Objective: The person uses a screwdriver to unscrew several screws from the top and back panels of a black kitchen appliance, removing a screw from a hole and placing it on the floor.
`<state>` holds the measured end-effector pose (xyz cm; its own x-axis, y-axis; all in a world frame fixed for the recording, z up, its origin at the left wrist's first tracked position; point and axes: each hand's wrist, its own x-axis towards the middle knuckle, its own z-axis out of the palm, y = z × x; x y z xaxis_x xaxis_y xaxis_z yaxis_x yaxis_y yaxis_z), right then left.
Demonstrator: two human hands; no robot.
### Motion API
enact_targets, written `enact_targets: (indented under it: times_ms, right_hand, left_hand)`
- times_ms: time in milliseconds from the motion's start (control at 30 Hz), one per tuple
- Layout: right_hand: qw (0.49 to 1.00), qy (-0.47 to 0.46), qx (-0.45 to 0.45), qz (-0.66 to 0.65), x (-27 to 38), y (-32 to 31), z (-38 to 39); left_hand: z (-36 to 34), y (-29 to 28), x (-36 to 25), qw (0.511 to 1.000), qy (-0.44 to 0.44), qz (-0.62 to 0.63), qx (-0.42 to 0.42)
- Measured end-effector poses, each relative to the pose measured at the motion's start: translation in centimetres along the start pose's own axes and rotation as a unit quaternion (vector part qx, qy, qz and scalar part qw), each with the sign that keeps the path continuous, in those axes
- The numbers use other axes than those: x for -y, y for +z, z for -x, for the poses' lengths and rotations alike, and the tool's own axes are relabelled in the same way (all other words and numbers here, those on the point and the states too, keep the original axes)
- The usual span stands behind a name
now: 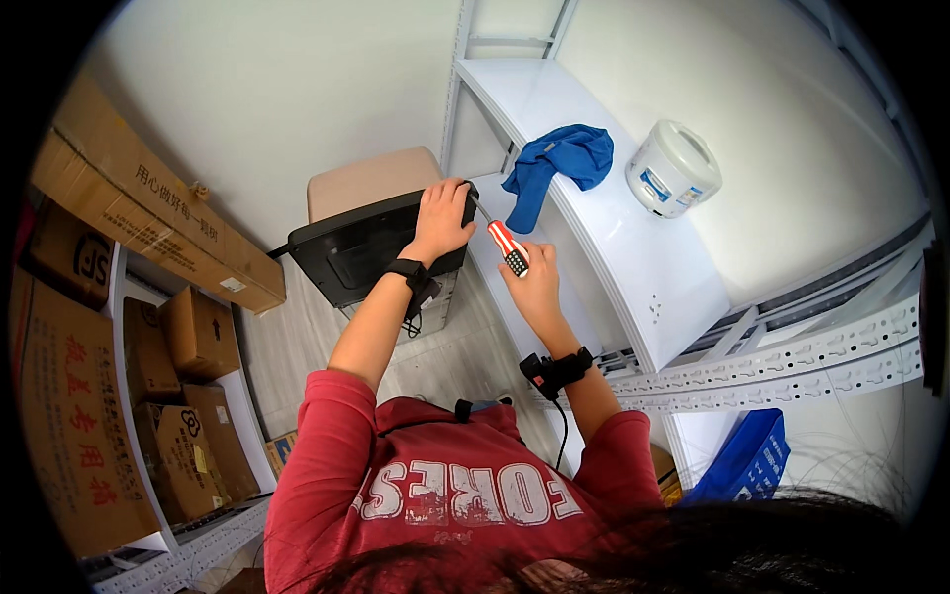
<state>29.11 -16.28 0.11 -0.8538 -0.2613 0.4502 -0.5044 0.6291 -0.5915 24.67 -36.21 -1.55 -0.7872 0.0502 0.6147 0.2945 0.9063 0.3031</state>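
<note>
My left hand (442,220) grips the upper right edge of a black flat panel (358,247), its fingers over the rim and its thumb on the front. My right hand (535,284) is closed on a screwdriver (505,241) with a red-and-white striped handle and a black-and-white checked end. The metal shaft points up and left to the panel's right corner, next to my left fingers. Whether the tip sits in a screw is too small to tell. Behind the panel stands a beige box-like thing (371,176).
On the white shelf (658,262) at the right lie a blue cloth (562,163) and a white round container (675,170). Cardboard boxes (158,198) fill the left side and its shelves. A blue bag (744,457) is at the lower right. Dark cords hang below the panel.
</note>
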Motion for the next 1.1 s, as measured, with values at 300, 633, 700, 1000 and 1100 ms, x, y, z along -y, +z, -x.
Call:
enact_targets:
  times_ms: [300,633,700,1000,1100]
  right_hand:
    - [0.995,0.087,0.037,-0.020,-0.2,0.2,-0.2]
    - [0.993,0.101,0.052,-0.018,0.2,0.1,-0.4]
    - [0.971,0.200,0.122,-0.051,0.5,-0.1,-0.8]
    - [1.000,0.010,0.001,0.024,0.0,0.1,-0.3]
    - [0.988,0.130,0.084,-0.021,0.6,0.2,-0.5]
  left_hand:
    - [0.0,0.1,-0.1,1.000,-0.002,-0.004,0.002]
    - [-0.1,0.1,0.3,1.000,0.003,-0.003,0.007]
    - [0.1,0.1,0.2,1.000,-0.002,-0.002,0.008]
    - [0.0,0.1,0.3,1.000,0.001,-0.002,0.002]
    - [-0.1,0.1,0.4,1.000,0.003,-0.004,0.000]
